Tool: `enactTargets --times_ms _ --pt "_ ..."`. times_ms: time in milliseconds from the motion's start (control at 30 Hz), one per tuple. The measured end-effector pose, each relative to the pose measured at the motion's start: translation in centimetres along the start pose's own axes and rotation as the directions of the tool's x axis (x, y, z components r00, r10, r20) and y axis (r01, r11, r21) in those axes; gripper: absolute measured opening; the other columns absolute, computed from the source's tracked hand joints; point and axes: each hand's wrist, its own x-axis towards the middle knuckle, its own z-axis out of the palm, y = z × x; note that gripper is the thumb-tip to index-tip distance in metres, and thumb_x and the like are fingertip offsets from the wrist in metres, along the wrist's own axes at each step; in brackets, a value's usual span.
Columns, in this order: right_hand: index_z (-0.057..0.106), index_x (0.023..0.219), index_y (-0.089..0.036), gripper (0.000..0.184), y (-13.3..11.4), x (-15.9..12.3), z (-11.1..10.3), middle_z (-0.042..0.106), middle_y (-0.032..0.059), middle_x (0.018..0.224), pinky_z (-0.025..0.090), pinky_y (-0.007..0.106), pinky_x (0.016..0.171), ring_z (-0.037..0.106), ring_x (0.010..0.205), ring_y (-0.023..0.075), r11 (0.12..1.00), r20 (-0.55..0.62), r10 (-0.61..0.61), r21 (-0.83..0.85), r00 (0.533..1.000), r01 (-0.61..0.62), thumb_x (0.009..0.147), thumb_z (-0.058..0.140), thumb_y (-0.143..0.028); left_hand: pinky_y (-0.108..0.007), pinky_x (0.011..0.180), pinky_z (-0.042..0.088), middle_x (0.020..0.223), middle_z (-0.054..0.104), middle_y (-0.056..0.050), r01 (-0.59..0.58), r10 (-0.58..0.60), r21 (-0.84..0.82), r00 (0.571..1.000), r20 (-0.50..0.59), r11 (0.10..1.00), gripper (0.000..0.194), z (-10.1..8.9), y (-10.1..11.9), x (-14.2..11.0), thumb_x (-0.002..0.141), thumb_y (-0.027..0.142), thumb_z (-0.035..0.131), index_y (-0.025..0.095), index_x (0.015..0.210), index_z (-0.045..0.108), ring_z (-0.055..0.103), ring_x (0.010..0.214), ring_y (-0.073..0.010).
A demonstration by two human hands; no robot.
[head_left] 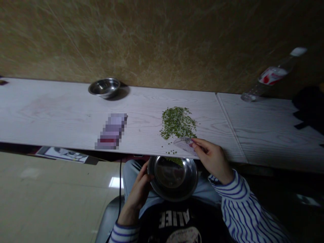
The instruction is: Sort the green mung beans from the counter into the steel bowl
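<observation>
- The landmark is the large steel bowl (pixel 190 182), which sits over the person's legs, its far rim close by the front edge of the table (pixel 141 101); the view does not settle whether they touch.
- The left hand (pixel 139 190) grips this bowl at its left side, thumb over the rim, fingers along the outside.
- The right hand (pixel 215 160), just beyond the bowl and to its right, pinches a clear plastic half-disc (pixel 184 144), probably a protractor, between thumb and fingertips.
- The scattered beans (pixel 177 121), apparently mung, lie on the table straight beyond the bowl; a few strays sit nearer its rim, and a green heap (pixel 176 161) rests inside its far side.
- For clean sweeping, the half-disc's straight edge probably works best low and flat to the wood, drawn in short, slow strokes toward the bowl.
- A steady left grip, with the rim tucked against the table edge, should reduce spills through any gap.
- The beans are small, hard-looking grains that probably roll or skip under a quick push.
- The bowl is round, smooth and shiny; the table is pale, with wood grain; the half-disc is thin, see-through and marked in pinkish tones.
- Beyond the bowl to the left stands a small steel bowl (pixel 106 94); far right, a clear plastic bottle (pixel 270 77).
</observation>
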Motion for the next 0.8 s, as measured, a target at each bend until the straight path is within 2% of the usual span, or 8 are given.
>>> enactTargets --times_ms 267,500,700,800 --pt "0.078 0.109 -0.017 0.031 -1.2 0.2 1.0 0.081 0.0119 0.105 0.064 0.036 0.083 0.078 0.093 0.0255 1.0 0.03 -0.019 0.01 0.999 0.018 0.09 0.058 -0.03 -0.038 0.099 0.046 0.12 0.075 -0.005 -0.021 0.021 -0.017 1.0 0.008 1.0 0.059 -0.2 -0.2 0.2 0.063 0.023 0.076 0.026 0.122 0.073 0.059 0.124 -0.0336" --pt "0.079 0.108 -0.017 0.032 -0.3 0.1 0.1 0.081 0.0114 0.101 0.064 0.036 0.077 0.078 0.088 0.0257 1.0 -0.02 0.013 -0.018 1.0 -0.013 0.088 0.059 -0.031 -0.036 0.084 0.051 0.119 0.076 -0.005 0.011 -0.011 0.002 1.0 -0.013 1.0 0.06 -0.1 -0.3 0.2 0.064 0.024 0.076 0.028 0.124 0.072 0.063 0.118 -0.0338" --pt "0.078 0.111 -0.016 0.034 -0.4 0.5 0.6 0.08 0.0126 0.107 0.064 0.038 0.081 0.078 0.093 0.0274 0.998 -0.044 0.029 -0.052 0.999 -0.031 0.09 0.058 -0.032 -0.036 0.092 0.049 0.115 0.076 -0.005 -0.004 0.004 -0.018 1.0 0.004 1.0 0.059 0.2 0.3 -0.1 0.061 0.023 0.077 0.026 0.12 0.074 0.062 0.119 -0.033" --pt "0.079 0.111 -0.017 0.033 -1.0 0.7 0.9 0.081 0.0122 0.105 0.064 0.038 0.079 0.078 0.091 0.0275 0.998 -0.029 0.025 -0.063 0.999 -0.027 0.089 0.058 -0.031 -0.034 0.084 0.051 0.115 0.076 -0.005 -0.002 0.002 -0.011 1.0 0.006 1.0 0.06 0.0 0.4 -0.1 0.063 0.023 0.076 0.026 0.123 0.072 0.064 0.114 -0.0321"
